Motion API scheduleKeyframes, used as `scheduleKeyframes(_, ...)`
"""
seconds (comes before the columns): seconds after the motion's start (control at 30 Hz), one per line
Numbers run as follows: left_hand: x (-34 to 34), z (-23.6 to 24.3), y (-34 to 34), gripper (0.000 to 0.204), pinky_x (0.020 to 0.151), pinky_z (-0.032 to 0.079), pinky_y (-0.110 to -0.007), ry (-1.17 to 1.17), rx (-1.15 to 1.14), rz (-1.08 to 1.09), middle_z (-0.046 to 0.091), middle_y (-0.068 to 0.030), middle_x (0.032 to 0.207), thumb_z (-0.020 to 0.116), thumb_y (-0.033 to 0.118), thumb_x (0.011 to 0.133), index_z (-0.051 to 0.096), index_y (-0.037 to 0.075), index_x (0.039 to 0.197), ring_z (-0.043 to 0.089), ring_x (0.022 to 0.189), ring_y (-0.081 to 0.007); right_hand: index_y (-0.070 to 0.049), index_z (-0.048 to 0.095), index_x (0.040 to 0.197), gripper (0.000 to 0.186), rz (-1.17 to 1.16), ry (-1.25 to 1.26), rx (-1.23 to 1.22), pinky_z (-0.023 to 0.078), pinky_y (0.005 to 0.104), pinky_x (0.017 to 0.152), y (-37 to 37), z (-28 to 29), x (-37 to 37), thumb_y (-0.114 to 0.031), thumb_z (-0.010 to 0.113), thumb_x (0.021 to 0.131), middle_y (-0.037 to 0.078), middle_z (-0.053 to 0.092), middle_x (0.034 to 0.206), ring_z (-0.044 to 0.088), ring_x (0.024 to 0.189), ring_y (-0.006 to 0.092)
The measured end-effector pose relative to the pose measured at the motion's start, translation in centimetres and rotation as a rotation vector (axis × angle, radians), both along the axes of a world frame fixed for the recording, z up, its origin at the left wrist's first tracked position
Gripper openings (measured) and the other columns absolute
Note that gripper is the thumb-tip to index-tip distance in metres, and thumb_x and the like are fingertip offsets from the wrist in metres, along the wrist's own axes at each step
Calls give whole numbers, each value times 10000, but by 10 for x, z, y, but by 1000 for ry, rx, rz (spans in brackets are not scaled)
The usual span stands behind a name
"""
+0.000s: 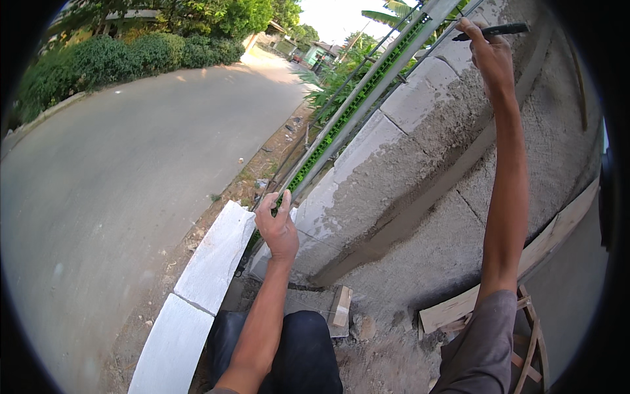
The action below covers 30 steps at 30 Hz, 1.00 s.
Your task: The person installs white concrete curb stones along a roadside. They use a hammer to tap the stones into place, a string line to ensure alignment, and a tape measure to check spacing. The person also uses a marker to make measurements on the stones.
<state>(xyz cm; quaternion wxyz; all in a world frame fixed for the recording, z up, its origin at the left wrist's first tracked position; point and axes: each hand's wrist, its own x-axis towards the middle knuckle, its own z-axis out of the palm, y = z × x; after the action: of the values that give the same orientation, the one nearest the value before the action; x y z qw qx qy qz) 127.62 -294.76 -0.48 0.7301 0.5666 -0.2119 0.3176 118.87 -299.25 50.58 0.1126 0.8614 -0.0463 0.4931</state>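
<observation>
My left hand [278,226] is closed at the near end of a long grey metal channel [341,134], with thumb and forefinger on its edges. A green toothed strip [348,117] runs along the inside of the channel, which slants away up and to the right. My right hand [493,58] is raised at the upper right, wrapped around a black marker [508,29]. Its fingertips are near the channel's far part; whether they touch it I cannot tell. Below the channel stretches a block wall [394,171], partly coated in grey mortar, with a darker wet band [407,213] across it.
Thin dark steel bars [307,140] run alongside the channel. White blocks [213,259] form a low row at my left, beside a paved road [144,171]. A wooden plank [453,308] and wooden frame [535,341] stand at lower right. A small wood piece [342,306] lies near my knees.
</observation>
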Motion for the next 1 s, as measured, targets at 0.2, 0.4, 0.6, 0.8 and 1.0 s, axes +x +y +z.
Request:
scheduleKeyframes(0.2, 2, -6, 4, 588, 801, 444, -383, -53, -32, -27, 586, -60, 971, 654, -130, 743, 692, 154, 1256, 562, 906, -258, -18, 736, 1065, 382, -56, 79, 223, 300, 215, 477, 13, -96, -27, -374, 650, 959, -62, 521, 649, 381, 533, 15)
scheduleKeyframes(0.4, -39, 5, 15, 568, 802, 455, -377, -159, 19, -99, 586, -59, 953, 655, -113, 736, 708, 161, 1231, 570, 913, -258, -24, 724, 1002, 466, 89, 28, 472, 284, 215, 462, 22, -161, -41, -477, 618, 974, -54, 509, 669, 374, 525, 27)
scheduleKeyframes(0.6, -58, 7, 15, 526, 805, 458, -379, -209, 77, -167, 599, -54, 981, 628, -68, 764, 695, 142, 1242, 591, 928, -253, -30, 712, 881, 421, -27, 26, 319, 312, 248, 556, 26, -161, -48, -441, 659, 957, -63, 492, 657, 397, 609, 55)
scheduleKeyframes(0.8, -69, 7, 16, 459, 857, 462, -404, -161, 27, -407, 618, -103, 1054, 710, 81, 821, 659, 102, 1277, 591, 979, -300, -72, 667, 785, 378, -110, 101, 309, 291, 255, 523, 12, -136, -64, -415, 666, 943, -65, 477, 648, 381, 579, 51)
scheduleKeyframes(1.0, -39, -34, 17, 575, 1014, 427, -439, -62, 403, -830, 617, -196, 1222, 720, 452, 862, 651, 28, 1244, 569, 1151, -369, -136, 632, 778, 352, -75, 6, 372, 212, 218, 483, 8, -98, -81, -450, 666, 934, -97, 432, 620, 307, 513, 20)
